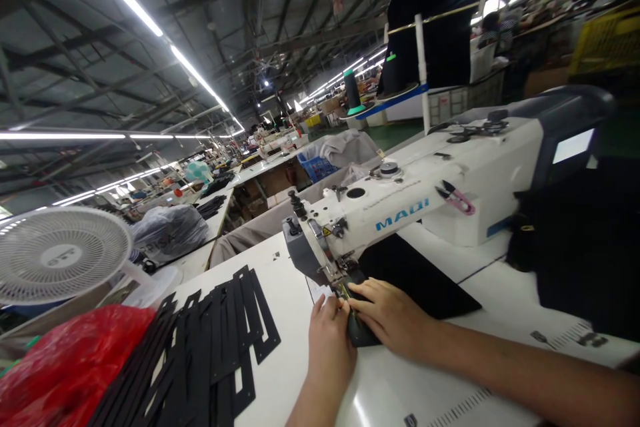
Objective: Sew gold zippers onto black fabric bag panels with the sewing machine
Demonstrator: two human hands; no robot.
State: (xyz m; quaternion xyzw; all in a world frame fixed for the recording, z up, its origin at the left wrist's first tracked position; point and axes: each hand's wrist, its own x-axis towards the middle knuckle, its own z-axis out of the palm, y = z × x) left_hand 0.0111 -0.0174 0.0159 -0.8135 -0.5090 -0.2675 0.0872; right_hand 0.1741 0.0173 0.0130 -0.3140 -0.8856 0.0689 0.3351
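Note:
A white sewing machine stands on the white table. Under its needle lies a black fabric piece. My left hand rests at the fabric's near-left edge, fingers curled and pinching at the piece close to the presser foot. My right hand lies on top of the black fabric with fingers stretched flat toward the needle, pressing it down. The two hands touch each other at the needle area.
A stack of black cut frame-shaped pieces lies at the left. A red plastic bag and a white fan sit further left. Pink thread snips rest on the machine arm. Dark fabric is piled at right.

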